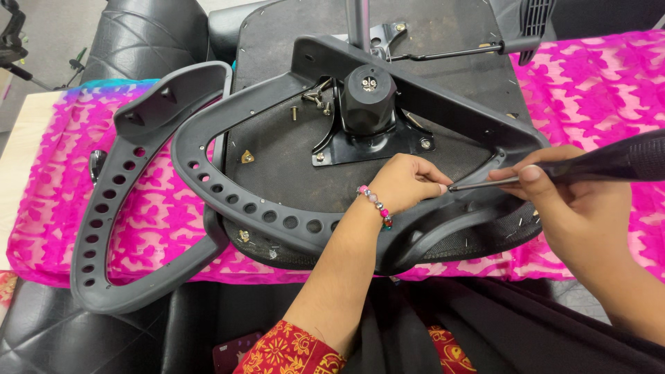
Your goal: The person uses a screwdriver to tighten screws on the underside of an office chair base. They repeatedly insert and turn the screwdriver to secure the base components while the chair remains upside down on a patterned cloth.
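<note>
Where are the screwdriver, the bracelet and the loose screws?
screwdriver (pixel 609 161), head view, on its black handle
bracelet (pixel 375 206), head view, on the beads at the wrist
loose screws (pixel 313 102), head view, on the pile beside the hub

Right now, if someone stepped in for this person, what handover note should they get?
Left hand: fingertips pinching at the screwdriver tip on the grey armrest bracket.
Right hand: gripping the black-handled screwdriver.
The chair seat lies upside down on a pink cloth; a second armrest lies at the left.
Loose screws lie near the centre plate.
Whether this fastener is seated cannot be told.
</note>
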